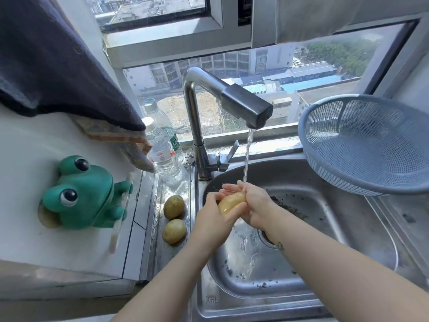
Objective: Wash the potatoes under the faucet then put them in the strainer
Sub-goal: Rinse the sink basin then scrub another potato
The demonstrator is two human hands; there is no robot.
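A wet yellow potato [231, 202] is held over the steel sink [325, 205] between both hands. My left hand [214, 217] grips it from the left and below, and my right hand [254, 203] wraps it from the right. Water runs from the faucet [246, 103] onto my right hand and the potato. Two more potatoes lie on the sink's left ledge, one farther back [174, 206] and one nearer [174, 231]. A blue plastic strainer [366, 145] sits tilted at the sink's right rear, with nothing visible inside it.
Two clear water bottles [162, 149] stand left of the faucet base. A green frog holder [83, 194] with a toothbrush hangs on the left wall. A dark towel [58, 61] hangs above it. Dirt specks lie in the sink bowl around the drain [267, 238].
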